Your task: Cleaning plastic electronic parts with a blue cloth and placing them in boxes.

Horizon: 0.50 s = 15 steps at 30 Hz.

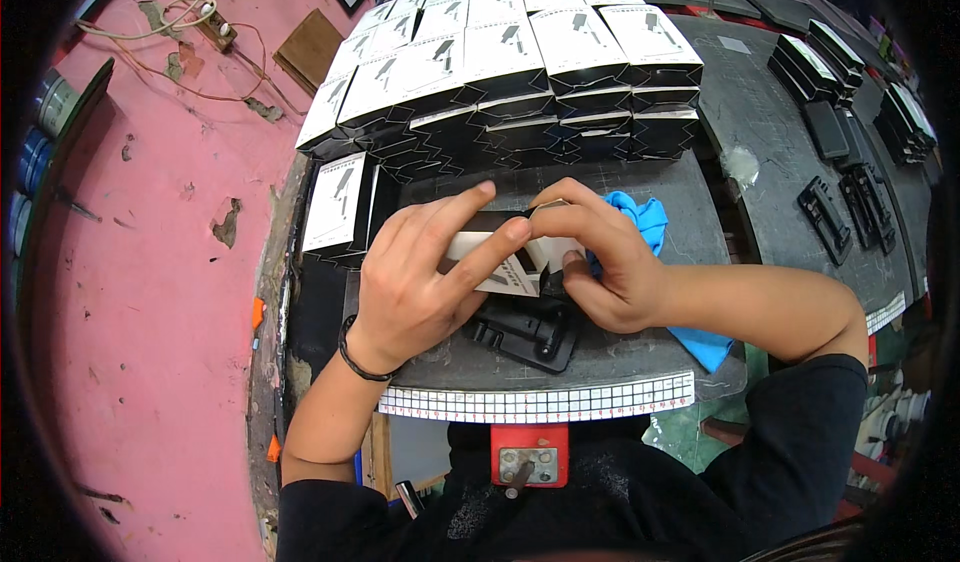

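My left hand (420,277), with a black band at the wrist, grips a small white-and-black cardboard box (506,273) above the table. At the box's right end my right hand (611,258) pinches a raised flap between thumb and fingers. Printing shows on the box's white face; its inside is mostly hidden by my fingers. Beneath the box a black plastic tray-like part (529,333) lies on the dark tabletop. A bright blue cloth (701,344) runs under my right forearm, partly covered by it.
Stacked white-topped boxes (502,48) line the far side; another box (337,202) stands left. On the right table lie black plastic parts (825,221) and packs of flat cartons (802,67). A printed ruler strip (536,404) edges the table. A pink wall (165,322) stands left.
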Each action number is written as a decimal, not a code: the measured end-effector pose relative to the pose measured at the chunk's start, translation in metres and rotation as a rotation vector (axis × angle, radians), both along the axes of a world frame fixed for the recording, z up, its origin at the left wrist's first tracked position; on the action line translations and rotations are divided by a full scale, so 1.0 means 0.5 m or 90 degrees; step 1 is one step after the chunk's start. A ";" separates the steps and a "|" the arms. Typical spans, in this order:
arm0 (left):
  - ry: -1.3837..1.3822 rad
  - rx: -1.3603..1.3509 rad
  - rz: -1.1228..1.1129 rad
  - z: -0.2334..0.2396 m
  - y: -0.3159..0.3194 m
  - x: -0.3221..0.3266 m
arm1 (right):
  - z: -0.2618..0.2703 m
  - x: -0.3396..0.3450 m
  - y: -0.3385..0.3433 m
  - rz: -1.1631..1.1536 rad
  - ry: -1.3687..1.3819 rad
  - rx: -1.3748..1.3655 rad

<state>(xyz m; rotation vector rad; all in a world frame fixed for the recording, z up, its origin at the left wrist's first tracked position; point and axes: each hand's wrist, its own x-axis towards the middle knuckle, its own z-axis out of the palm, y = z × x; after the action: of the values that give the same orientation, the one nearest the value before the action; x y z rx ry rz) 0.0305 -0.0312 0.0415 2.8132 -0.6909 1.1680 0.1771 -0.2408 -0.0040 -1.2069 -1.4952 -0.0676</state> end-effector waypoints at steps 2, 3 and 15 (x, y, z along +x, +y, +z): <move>-0.007 -0.017 0.003 -0.001 0.004 -0.004 | 0.001 -0.003 -0.007 -0.039 -0.006 -0.027; -0.012 -0.033 0.006 0.000 0.005 -0.007 | 0.003 -0.003 -0.006 -0.038 -0.006 -0.027; -0.031 -0.132 0.139 -0.004 0.010 -0.001 | 0.010 0.006 -0.013 -0.119 -0.051 0.033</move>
<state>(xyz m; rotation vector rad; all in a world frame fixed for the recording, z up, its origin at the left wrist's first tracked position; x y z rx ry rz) 0.0299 -0.0261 0.0394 2.7445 -0.2493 1.2607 0.1800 -0.2474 0.0008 -1.3131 -1.4369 -0.2815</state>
